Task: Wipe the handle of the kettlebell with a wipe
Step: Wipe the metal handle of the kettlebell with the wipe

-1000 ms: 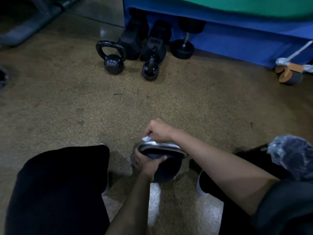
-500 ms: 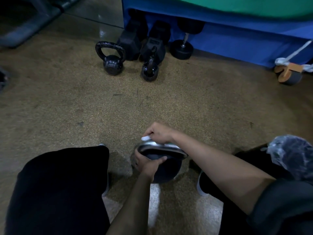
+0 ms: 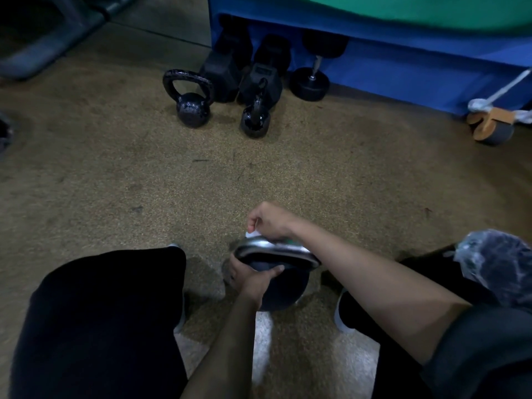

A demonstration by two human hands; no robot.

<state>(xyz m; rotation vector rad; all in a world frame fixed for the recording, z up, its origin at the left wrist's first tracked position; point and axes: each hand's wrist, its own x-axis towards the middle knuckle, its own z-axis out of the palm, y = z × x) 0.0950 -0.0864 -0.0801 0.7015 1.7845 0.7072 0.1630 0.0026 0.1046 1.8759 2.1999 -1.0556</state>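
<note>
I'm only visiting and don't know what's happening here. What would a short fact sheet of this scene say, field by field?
Place: speckled floor
Main thing: kettlebell between the person's feet
Handle: silvery, on top
Left hand: holds the handle's left end
Right hand: pinches a white wipe against the handle's far side
Behind: two small kettlebells and dumbbells by a blue pad

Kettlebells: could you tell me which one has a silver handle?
The near kettlebell held by the left hand; the larger far kettlebell and smaller far kettlebell are all black.
</note>
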